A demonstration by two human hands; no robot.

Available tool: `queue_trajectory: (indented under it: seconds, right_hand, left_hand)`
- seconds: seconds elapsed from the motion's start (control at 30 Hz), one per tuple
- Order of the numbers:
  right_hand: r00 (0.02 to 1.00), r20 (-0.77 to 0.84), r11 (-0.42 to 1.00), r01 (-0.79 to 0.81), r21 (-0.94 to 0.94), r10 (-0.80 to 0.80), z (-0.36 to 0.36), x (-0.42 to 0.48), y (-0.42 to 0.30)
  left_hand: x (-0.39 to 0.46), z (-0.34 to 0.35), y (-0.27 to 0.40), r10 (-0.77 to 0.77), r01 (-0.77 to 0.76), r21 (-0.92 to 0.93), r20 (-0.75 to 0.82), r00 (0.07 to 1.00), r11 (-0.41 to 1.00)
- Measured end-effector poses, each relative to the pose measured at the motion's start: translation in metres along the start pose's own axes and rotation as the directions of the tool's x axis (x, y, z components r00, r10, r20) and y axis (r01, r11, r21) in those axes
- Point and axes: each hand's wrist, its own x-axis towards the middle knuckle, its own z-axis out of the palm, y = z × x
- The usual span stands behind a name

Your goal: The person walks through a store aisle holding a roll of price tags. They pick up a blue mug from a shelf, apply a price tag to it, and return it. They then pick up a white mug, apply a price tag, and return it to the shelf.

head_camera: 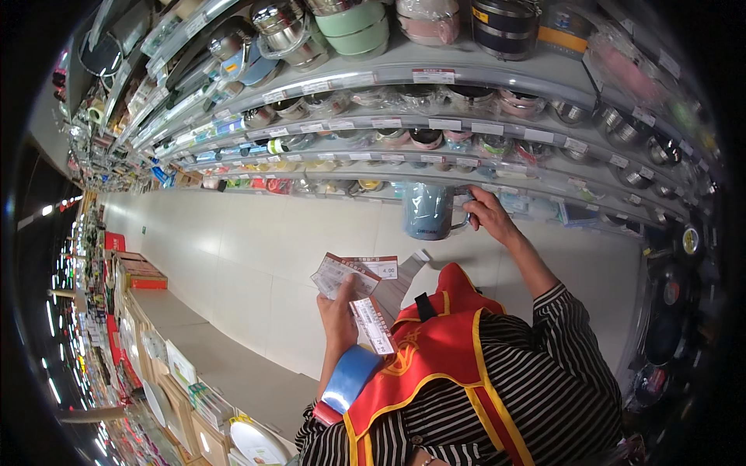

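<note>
My right hand (485,213) grips the handle of a blue-grey mug (428,212) in clear plastic wrap, held just in front of the lower shelves. Dark lettering runs low on the mug's side. In my left hand (341,314) is a fan of printed price labels (373,325) with red edges, the thumb pressing on them. A wide blue ring, perhaps a tape roll (352,376), sits around my left forearm, with a red one (327,412) beside it.
Shelves with label strips (408,123) curve across the front, bearing wrapped bowls, steel pots and a green lidded container (352,32). Pans (670,291) hang at the right. Behind the tiled aisle floor (250,250), a low display ledge (233,349) holds plates and boxes at the left.
</note>
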Motion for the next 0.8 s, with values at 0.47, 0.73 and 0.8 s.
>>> queue_trajectory:
  seconds: [0.47,0.73,0.8]
  right_hand:
    - [0.999,0.047,0.970,-0.025,0.240,0.014,-0.002,0.005,0.019]
    - [0.982,0.183,0.500,-0.183,0.846,0.050,0.034,0.036,0.051]
    - [0.936,0.344,0.372,-0.293,0.881,-0.078,0.046,0.043,0.055]
  left_hand:
    - [0.003,0.001,0.000,0.047,-0.047,0.017,0.019,0.999,0.999]
    - [0.007,-0.015,0.002,0.025,-0.025,-0.001,0.010,1.000,1.000]
    - [0.007,-0.019,0.003,0.024,-0.024,-0.021,0.015,1.000,0.999]
